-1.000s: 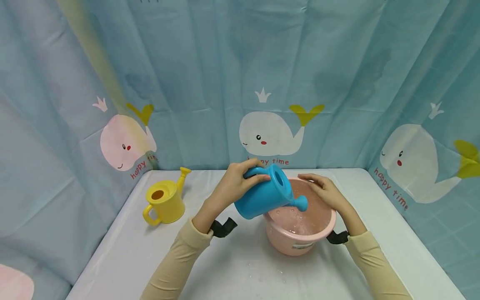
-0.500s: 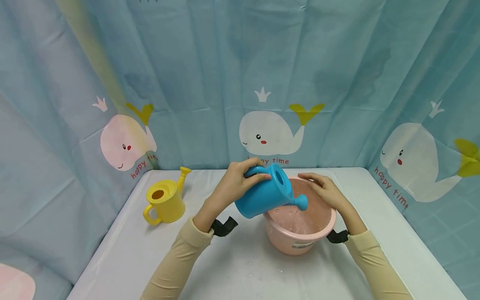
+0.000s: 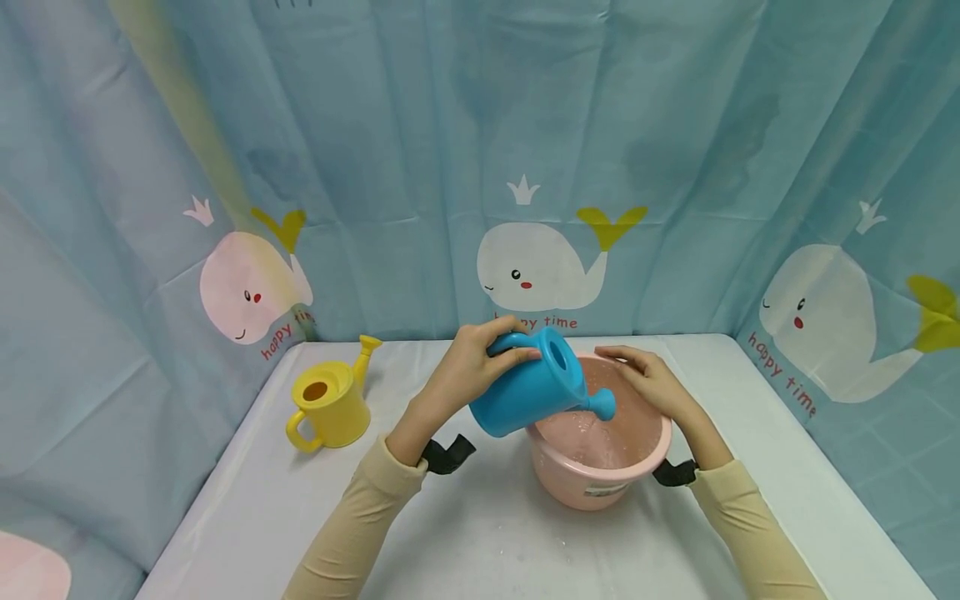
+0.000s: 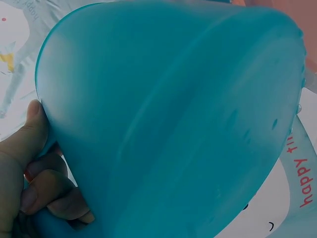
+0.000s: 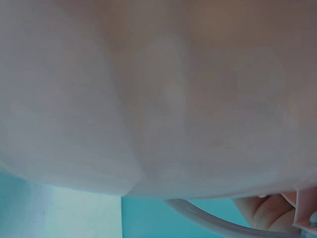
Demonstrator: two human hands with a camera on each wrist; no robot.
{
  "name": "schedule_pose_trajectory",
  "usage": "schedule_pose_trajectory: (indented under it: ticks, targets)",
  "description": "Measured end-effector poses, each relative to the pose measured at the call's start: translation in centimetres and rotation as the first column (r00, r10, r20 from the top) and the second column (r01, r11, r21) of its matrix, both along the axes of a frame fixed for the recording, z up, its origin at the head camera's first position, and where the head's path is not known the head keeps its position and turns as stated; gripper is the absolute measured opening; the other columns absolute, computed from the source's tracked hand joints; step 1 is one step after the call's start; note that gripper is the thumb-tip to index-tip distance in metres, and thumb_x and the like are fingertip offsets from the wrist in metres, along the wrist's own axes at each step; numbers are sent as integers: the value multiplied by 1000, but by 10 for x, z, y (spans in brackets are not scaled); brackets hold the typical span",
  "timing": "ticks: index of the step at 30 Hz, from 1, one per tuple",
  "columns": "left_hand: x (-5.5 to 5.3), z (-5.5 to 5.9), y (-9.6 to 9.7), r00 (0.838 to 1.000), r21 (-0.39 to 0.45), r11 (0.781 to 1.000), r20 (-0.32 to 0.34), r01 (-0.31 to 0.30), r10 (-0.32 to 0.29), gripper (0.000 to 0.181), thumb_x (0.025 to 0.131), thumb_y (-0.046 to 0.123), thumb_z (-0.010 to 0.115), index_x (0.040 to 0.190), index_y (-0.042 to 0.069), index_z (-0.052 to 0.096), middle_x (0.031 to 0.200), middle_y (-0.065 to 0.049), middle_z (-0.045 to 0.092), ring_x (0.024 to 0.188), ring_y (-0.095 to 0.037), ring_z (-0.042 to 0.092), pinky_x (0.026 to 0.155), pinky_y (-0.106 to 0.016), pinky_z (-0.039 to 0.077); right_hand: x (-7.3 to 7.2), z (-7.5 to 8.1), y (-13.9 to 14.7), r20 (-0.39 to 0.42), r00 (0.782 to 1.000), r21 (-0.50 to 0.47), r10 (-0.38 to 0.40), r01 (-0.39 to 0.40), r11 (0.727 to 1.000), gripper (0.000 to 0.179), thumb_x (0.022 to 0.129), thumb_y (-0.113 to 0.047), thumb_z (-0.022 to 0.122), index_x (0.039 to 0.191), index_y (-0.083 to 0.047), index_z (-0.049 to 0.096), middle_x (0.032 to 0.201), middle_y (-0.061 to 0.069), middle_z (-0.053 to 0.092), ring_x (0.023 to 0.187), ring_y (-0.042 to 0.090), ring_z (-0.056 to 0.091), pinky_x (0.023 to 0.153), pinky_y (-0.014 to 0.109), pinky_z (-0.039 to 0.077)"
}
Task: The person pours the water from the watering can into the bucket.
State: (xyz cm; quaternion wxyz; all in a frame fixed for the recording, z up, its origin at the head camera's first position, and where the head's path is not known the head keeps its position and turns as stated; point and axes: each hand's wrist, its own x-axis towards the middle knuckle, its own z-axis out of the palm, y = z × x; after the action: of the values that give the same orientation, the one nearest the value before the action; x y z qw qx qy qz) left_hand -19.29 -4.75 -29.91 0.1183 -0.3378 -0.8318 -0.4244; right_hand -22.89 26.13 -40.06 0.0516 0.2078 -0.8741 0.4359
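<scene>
My left hand [image 3: 483, 362] grips the handle of a blue watering can [image 3: 525, 396], fingers curled through it and thumb along the top. The can is tilted, its spout head [image 3: 602, 404] pointing down over a pink basin [image 3: 577, 487]. Bubbles and ripples show in the water [image 3: 600, 450] inside the basin. In the left wrist view the can's wet base [image 4: 247, 119] fills most of the frame. My right hand [image 3: 652, 379] holds the basin's right back rim; curled fingers [image 5: 272, 213] show past the basin wall [image 5: 158, 99] in the right wrist view.
A yellow watering can [image 3: 333, 408] stands upright at the left of the white table [image 3: 247, 500], its spout toward the back. A few water drops dot the table in front of the basin. A blue whale-print curtain [image 3: 405, 192] hangs behind and along both sides.
Both hands, the tilted blue watering can and the basin keep nearly the same place. Only the ripples and bubbles in the basin's water shift slightly.
</scene>
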Motion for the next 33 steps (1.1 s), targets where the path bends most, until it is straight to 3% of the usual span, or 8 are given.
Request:
schedule_pose_trajectory:
  ticks: [6,15,33]
  targets:
    - [0,0,-1,1000,9,1000,5,3,-3,18,86,29,66,97,16,62,85,1,66,75,-12,63,69,-29,54,0,-2,0,-19,1000,1,-3,3,1000,32,98,-13,46,128,-4,54,127,16,56,114,33,54,88,38,49]
    - [1,0,-2,1000,6,1000,0,14,-14,16,86,29,65,95,17,61,83,2,65,74,-11,61,69,-28,53,1,1,-1,17,1000,-6,-13,13,1000,33,98,-18,48,128,-8,54,128,12,56,116,29,54,84,14,45]
    - [2,2,-5,1000,-8,1000,-3,-7,7,18,84,30,67,96,17,61,85,2,65,75,-11,61,69,-28,53,2,2,-1,14,1000,-21,-1,1,1000,34,97,-19,49,128,-7,54,127,13,56,115,29,55,84,11,43]
